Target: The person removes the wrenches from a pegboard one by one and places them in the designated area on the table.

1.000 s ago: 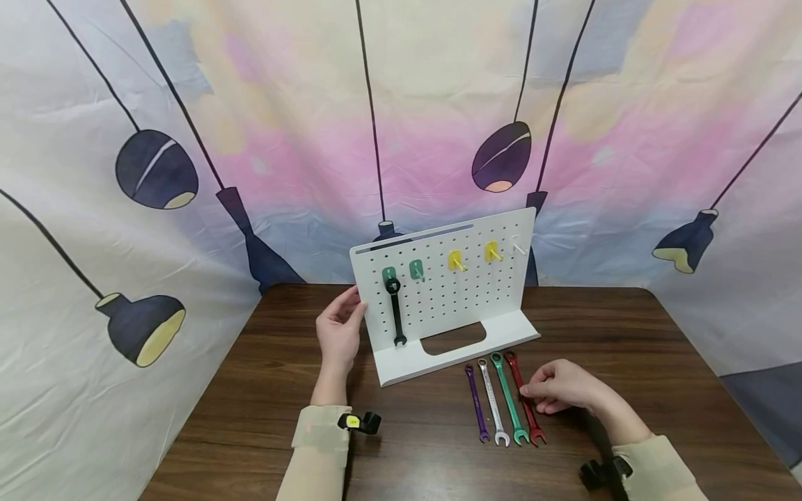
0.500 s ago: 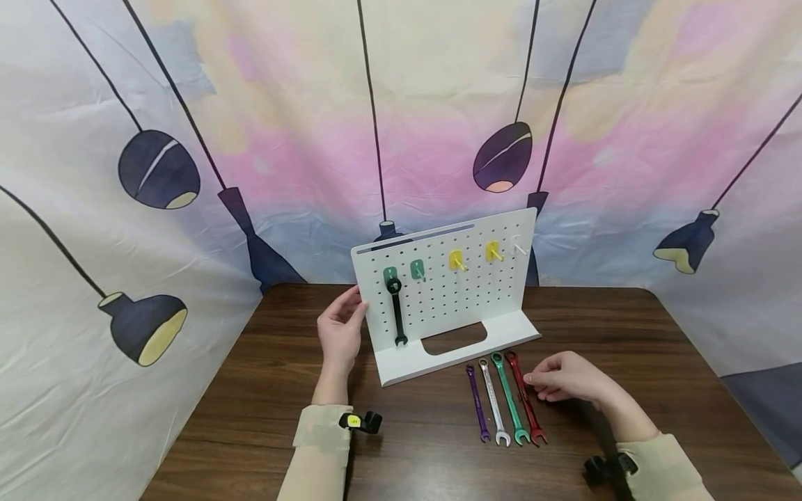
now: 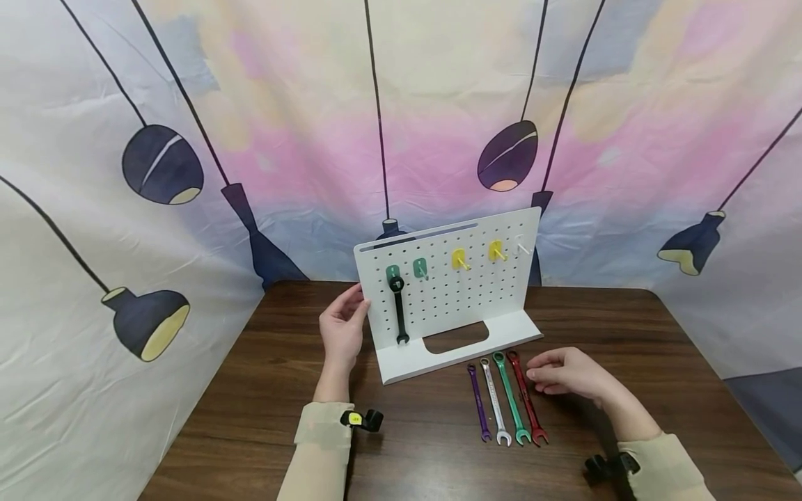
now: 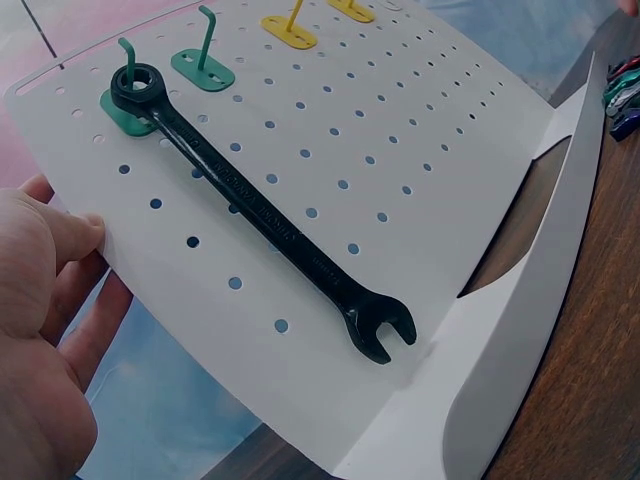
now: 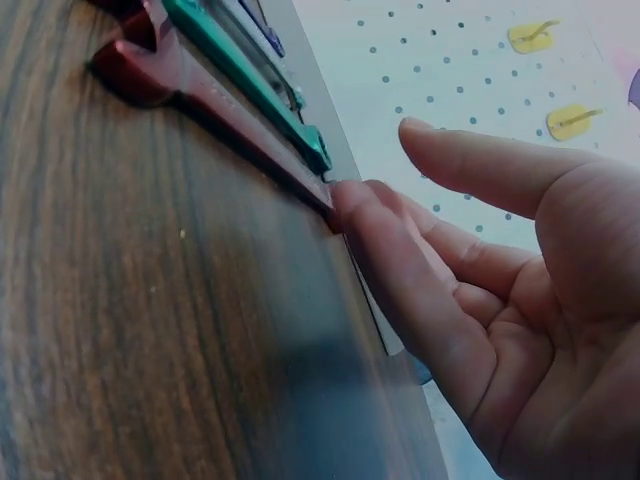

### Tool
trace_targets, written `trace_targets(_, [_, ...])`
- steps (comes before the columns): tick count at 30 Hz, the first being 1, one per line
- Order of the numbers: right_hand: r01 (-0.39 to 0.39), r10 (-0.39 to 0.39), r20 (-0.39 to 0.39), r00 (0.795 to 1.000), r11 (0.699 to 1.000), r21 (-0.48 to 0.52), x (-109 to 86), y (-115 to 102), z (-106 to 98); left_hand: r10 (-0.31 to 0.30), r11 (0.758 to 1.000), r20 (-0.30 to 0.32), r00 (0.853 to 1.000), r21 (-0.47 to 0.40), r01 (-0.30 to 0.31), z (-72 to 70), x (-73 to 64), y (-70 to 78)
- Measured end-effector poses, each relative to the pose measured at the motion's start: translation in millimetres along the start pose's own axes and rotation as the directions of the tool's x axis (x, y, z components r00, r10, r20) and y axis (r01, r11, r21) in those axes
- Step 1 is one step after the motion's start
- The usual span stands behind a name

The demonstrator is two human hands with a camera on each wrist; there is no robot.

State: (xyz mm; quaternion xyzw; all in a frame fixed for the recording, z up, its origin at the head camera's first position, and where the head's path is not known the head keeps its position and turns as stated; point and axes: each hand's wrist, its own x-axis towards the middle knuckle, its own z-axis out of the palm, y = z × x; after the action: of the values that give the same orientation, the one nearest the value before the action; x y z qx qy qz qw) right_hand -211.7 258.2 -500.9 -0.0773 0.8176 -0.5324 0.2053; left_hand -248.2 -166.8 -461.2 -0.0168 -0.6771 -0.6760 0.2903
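My left hand (image 3: pixel 341 337) holds the left edge of a white pegboard stand (image 3: pixel 438 303), thumb in front and fingers behind in the left wrist view. A black combination wrench (image 3: pixel 399 316) hangs by its ring end from the leftmost green hook (image 4: pixel 128 113). In front of the stand's base, a purple wrench (image 3: pixel 479 403), a silver wrench (image 3: pixel 496 403), a green wrench (image 3: pixel 512 402) and a red wrench (image 3: pixel 529 402) lie side by side. Just right of the red one is my right hand (image 3: pixel 573 376), thumb apart from the fingers and nothing held.
Along the board are a second green hook (image 3: pixel 420 269), two yellow hooks, one nearer the middle (image 3: pixel 460 259) and one farther right (image 3: pixel 497 251), and a white hook (image 3: pixel 520 245). The stand is on a dark wooden table (image 3: pixel 426 466); a patterned cloth (image 3: pixel 301 83) hangs behind.
My right hand has drawn slightly right and away from the red wrench, which lies where it was. The left hand keeps its hold on the pegboard stand.
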Motion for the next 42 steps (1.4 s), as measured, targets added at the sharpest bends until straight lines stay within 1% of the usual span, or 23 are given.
trace_targets(5, [0.036, -0.036, 0.012, 0.999, 0.997, 0.063, 3.8, -3.1, -0.5, 0.004, 1.0, -0.002, 1.0, -0.001, -0.004, 0.1, 0.8, 0.0])
trace_targets(9, [0.063, -0.064, 0.009, 0.998, 0.994, 0.094, 8.3, -5.3, 3.0, -0.003, 1.0, -0.003, 1.0, -0.011, 0.003, -0.1, 0.7, 0.3])
trace_targets(16, [0.1, -0.099, -0.029, 0.995, 0.993, 0.065, 21.4, -14.1, 16.6, 0.002, 1.0, -0.004, 1.0, -0.008, -0.002, 0.0, 0.7, 0.3])
trace_targets(20, [0.129, -0.128, -0.019, 0.992, 0.99, 0.059, 28.8, -22.5, 25.1, 0.006, 1.0, -0.007, 1.0, -0.004, -0.006, 0.5, 1.7, -1.1])
trace_targets(25, [0.147, -0.146, -0.007, 0.989, 0.988, 0.049, 35.1, -33.1, 33.8, 0.005, 1.0, -0.009, 1.0, -0.011, -0.005, 0.6, 1.3, -2.0])
trace_targets(36, [0.161, -0.161, -0.01, 0.987, 0.983, 0.086, 42.3, -42.6, 40.0, -0.011, 1.0, -0.005, 1.0, -0.011, 0.011, -0.1, 0.9, -2.5])
trace_targets(42, [0.19, -0.192, 0.004, 0.981, 0.974, 0.123, 48.8, -45.0, 47.4, -0.003, 1.0, -0.004, 1.0, -0.017, 0.003, -0.5, 0.4, -0.7])
